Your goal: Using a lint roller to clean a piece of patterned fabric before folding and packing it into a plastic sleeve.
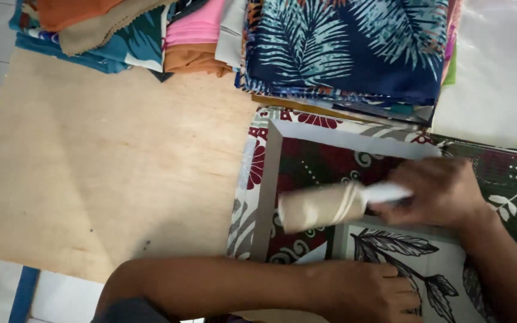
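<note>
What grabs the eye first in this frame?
The right hand at centre right, holding a lint roller over patterned cloth on the right side of the wooden board. The left hand presses flat on the cloth at the bottom. A stack of folded fabrics, topped by a blue leaf print, lines the far edge.

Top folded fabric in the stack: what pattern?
Navy fabric with blue and white palm-leaf print; head view shows it best.
</note>
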